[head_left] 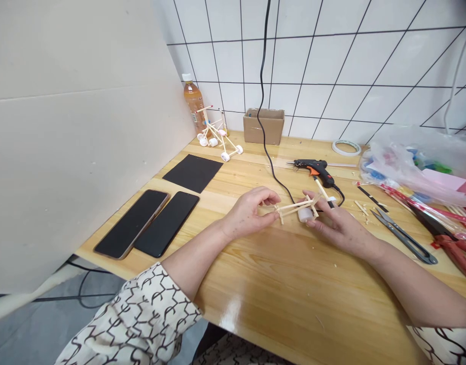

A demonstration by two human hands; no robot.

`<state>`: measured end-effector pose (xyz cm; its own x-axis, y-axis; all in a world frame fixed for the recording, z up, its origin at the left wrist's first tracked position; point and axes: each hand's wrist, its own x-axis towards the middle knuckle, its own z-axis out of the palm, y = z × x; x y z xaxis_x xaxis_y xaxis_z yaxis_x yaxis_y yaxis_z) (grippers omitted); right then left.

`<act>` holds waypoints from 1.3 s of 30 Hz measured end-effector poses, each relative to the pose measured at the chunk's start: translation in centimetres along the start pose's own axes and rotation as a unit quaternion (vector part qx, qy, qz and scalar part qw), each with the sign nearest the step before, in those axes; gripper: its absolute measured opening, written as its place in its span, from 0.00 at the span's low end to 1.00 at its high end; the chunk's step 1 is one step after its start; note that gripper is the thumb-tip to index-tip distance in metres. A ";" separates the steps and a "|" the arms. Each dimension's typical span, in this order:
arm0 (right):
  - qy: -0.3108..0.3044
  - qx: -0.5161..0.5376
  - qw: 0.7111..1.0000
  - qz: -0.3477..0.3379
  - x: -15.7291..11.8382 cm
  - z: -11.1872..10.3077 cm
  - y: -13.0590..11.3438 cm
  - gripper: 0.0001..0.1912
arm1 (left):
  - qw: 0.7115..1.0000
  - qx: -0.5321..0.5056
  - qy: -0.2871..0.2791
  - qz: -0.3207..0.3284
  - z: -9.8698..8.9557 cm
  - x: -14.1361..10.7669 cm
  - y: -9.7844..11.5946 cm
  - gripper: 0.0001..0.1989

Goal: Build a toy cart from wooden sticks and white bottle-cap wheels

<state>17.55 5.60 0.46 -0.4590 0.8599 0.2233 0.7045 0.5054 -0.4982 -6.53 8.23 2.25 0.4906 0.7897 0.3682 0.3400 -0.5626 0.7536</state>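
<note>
Between my two hands is a small frame of thin wooden sticks (293, 207), held just above the table. My left hand (251, 213) pinches its left end between thumb and fingers. My right hand (337, 223) is closed around the other end, where a white roller-like wheel (306, 215) sits under the sticks. One longer stick (321, 187) slants up from beside the right fingers. Beyond that hand a black glue gun (314, 170) with an orange trigger lies on its side. At the back left stands a similar stick model (215, 133) with white wheels.
Two phones (166, 223) and a black sheet (192, 172) lie at left. A bottle (193, 101) and a cardboard box (263, 126) stand at the back; a black cable (262, 86) hangs down. Right: tape roll (346, 148), plastic bag (419, 162), scissors-like snips (403, 237), red-handled pliers (451, 248).
</note>
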 end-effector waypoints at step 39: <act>-0.007 -0.019 1.000 0.008 0.0 0.0 -0.3 0.31 | 0.992 -0.081 -0.040 -0.089 -1.6 -0.1 -0.7 0.12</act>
<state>17.39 5.45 0.62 -0.4559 0.8664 0.2035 0.7313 0.4950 -0.4691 -8.09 8.88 2.55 0.4991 0.8474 0.1811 0.2971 -0.3636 0.8829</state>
